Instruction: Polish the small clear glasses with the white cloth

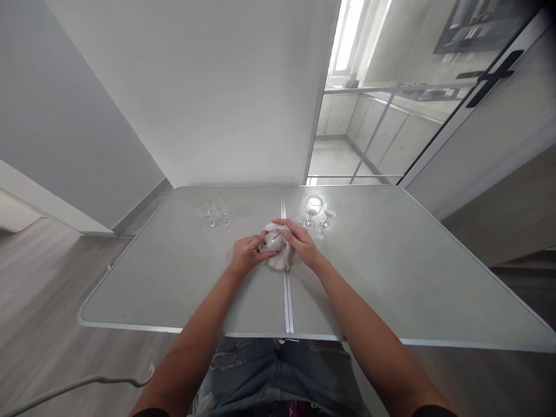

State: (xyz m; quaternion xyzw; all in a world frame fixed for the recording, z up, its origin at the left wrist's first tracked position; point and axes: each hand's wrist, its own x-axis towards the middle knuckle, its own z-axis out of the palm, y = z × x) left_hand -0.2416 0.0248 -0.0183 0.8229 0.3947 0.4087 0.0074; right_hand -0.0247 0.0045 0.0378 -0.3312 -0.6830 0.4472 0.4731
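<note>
Over the middle of the folding table (373, 278), a clear glass (273, 239) lies tilted between my two hands, partly wrapped in a white cloth (278, 263). My left hand (248, 253) is closed on the glass from the left, its thumb along the near side. On the other side, my right hand (300, 242) grips the cloth and presses it against the glass. The fingers and cloth hide much of the glass, so its full shape does not show.
Two stemmed glasses, one (313, 206) beside another (329, 212), stand beyond my right hand. Several clear glasses (214, 212) are grouped at the far left. A metal seam (286, 301) divides the tabletop. A white wall (226, 104) rises behind it; a glass door (382, 116) is at right.
</note>
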